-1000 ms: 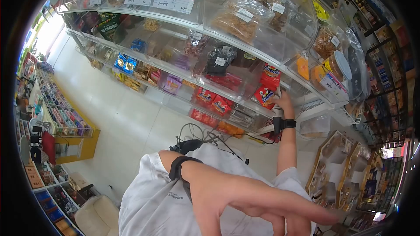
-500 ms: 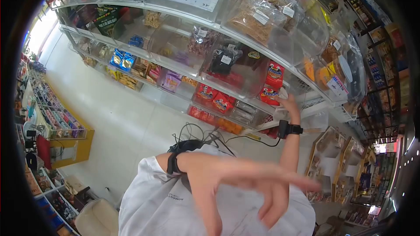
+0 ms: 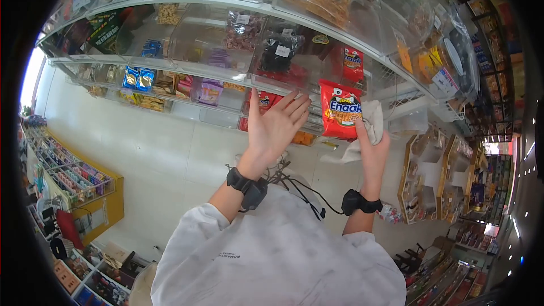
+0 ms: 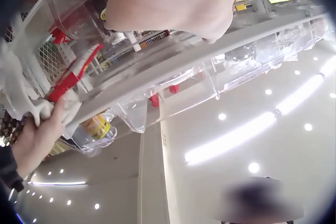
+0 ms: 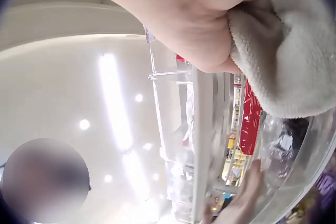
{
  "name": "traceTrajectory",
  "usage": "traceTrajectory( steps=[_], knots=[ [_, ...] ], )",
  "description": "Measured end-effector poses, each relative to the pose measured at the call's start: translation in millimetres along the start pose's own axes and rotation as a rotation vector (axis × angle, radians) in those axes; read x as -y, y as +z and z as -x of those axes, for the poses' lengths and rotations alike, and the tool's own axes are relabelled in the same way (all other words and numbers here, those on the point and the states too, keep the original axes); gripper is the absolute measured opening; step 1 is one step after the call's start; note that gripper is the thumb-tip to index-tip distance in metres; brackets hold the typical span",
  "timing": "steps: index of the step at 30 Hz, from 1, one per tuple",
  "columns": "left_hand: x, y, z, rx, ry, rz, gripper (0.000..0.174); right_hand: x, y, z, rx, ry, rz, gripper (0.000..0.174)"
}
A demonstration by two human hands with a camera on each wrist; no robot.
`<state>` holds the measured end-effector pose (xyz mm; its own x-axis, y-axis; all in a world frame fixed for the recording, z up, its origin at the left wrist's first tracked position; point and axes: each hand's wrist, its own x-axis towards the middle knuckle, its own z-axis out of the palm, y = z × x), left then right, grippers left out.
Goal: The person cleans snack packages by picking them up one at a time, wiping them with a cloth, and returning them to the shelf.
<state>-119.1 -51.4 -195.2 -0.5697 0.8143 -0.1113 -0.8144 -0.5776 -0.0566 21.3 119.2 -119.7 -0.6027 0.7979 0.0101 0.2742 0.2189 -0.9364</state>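
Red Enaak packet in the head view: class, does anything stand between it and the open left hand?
Nothing visible does. Only an open gap separates the red Enaak packet from the left hand. The right hand holds the packet, and the pale cloth lies on the packet's far side from the left hand.

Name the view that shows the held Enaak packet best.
The head view: the packet faces it, name readable, in the right hand. The left wrist view catches it nearly edge-on; the right wrist view shows only a red strip, partly behind the cloth.
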Motion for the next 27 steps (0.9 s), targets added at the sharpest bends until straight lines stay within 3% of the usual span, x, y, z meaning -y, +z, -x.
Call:
traceTrajectory(
  steps=[10, 13, 16, 17, 18, 19, 22, 23, 26, 27],
  knots=[
    [51, 29, -8, 0.106, -0.081, 0.017, 0.104, -14, -37, 14, -0.056, -0.203, -0.073, 0.029],
    [77, 29, -14, 0.171, -0.149, -0.1, 0.083, -19, -60, 15, -0.034, -0.277, -0.069, 0.026],
    [117, 35, -18, 0.016, -0.147, -0.729, 0.054, -25, -80, 10, 0.029, -0.378, 0.037, 0.023],
    [124, 29, -25, -0.029, -0.183, -0.642, 0.038, -25, -88, 9, 0.021, -0.37, 0.039, 0.022],
    [130, 32, -27, -0.062, -0.15, -0.661, 0.038, -25, -95, 7, 0.013, -0.364, 0.04, 0.021],
    [138, 35, -26, -0.093, -0.113, -0.68, 0.037, -38, -110, 2, -0.004, -0.235, 0.027, 0.024],
    [160, 36, -28, -0.118, -0.036, -0.746, 0.039, -55, -136, -8, -0.344, -0.177, -0.229, 0.031],
    [169, 36, -28, -0.118, -0.037, -0.738, 0.038, -60, -139, -8, -0.372, -0.232, -0.248, 0.037],
    [205, 41, -29, -0.04, -0.152, -0.634, 0.04, -54, -120, 7, -0.198, -0.302, -0.278, 0.04],
    [214, 40, -29, -0.004, -0.227, -0.549, 0.042, -48, -116, 9, -0.176, -0.473, 0.163, 0.043]
  ],
)
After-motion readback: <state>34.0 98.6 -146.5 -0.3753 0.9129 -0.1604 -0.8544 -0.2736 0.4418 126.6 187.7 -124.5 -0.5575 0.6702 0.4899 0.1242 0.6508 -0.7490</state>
